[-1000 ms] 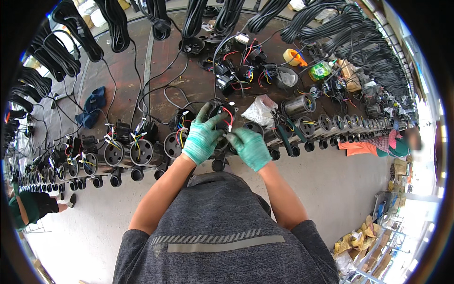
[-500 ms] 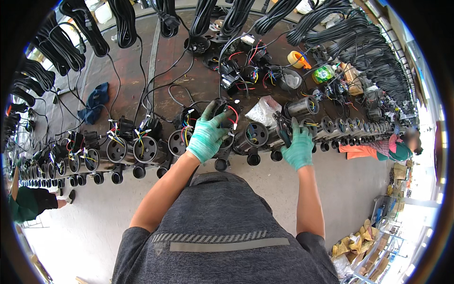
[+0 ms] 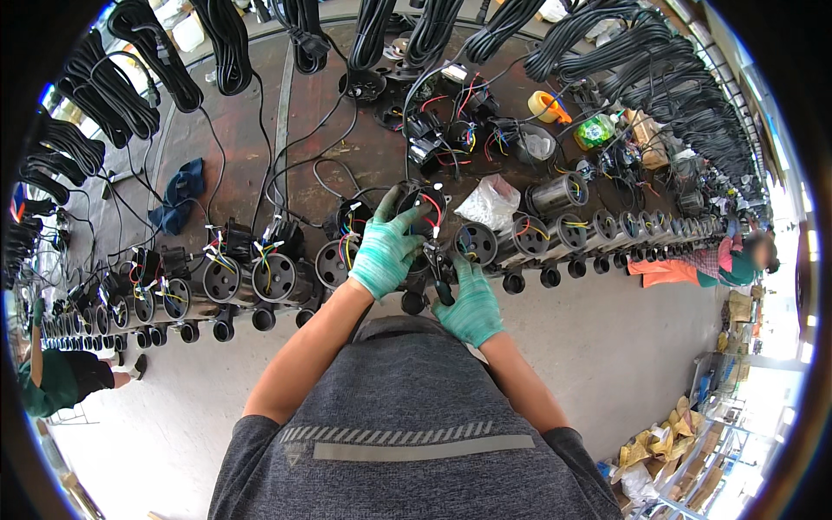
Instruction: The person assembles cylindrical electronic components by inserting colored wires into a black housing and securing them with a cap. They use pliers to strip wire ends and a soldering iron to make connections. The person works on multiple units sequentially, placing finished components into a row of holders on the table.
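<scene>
My left hand (image 3: 386, 256), in a green-and-white knit glove, is closed on a black motor-like part (image 3: 414, 201) with red wires (image 3: 435, 206) and small white connectors. My right hand (image 3: 473, 305), gloved alike, grips dark-handled pliers (image 3: 443, 282). The pliers' head is up against the wires beside my left fingers; whether the jaws pinch a wire is too small to tell. Beneath both hands runs a row of black cylindrical housings; one housing (image 3: 333, 262) stands just left of my left hand, another (image 3: 476, 243) right beyond my right fingertips.
Behind the housings are a bag of small white pieces (image 3: 490, 203), an orange tape dispenser (image 3: 549, 107), a green-labelled bottle (image 3: 594, 130) and a blue cloth (image 3: 178, 196). Coiled black cables (image 3: 221, 48) hang along the table's far edge. Other people stand at far left and right (image 3: 737, 262).
My right hand has moved left with the pliers, from over the housings on the right to beside my left hand. My left hand stays on the black part.
</scene>
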A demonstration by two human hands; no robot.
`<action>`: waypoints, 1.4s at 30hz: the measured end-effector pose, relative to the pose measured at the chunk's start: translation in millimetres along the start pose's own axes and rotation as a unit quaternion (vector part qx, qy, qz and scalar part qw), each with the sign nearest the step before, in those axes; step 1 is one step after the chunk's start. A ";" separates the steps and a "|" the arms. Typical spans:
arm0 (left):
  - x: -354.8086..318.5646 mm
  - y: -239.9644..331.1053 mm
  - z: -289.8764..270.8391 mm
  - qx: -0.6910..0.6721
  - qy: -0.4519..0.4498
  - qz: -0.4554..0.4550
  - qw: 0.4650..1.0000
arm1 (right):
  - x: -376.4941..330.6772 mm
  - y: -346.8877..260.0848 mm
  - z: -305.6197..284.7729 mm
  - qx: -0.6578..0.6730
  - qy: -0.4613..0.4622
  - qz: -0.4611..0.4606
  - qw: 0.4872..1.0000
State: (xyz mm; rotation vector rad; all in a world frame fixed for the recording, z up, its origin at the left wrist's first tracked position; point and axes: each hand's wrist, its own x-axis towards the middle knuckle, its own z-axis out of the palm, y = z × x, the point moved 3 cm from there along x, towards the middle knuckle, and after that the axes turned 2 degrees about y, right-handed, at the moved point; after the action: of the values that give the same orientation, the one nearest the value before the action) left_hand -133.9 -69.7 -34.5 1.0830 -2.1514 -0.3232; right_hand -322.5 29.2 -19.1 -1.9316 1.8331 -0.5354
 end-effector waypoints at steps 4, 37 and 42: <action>-1.5 -2.0 2.5 -0.079 -0.010 -0.065 0.995 | 3.9 -6.0 1.4 -0.020 -0.027 0.038 0.999; 2.5 8.9 -15.7 -0.050 -0.001 -0.027 0.998 | 58.1 68.6 -121.6 -0.191 0.091 0.033 0.977; 1.5 8.7 -14.9 -0.053 0.011 -0.001 0.999 | 77.5 119.1 -118.2 -0.254 0.048 0.065 0.964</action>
State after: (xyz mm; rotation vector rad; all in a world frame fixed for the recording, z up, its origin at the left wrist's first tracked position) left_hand -129.6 -64.2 -18.7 1.0247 -2.0882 -0.4202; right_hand -482.3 -57.6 13.8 -2.0984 2.3151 -0.1173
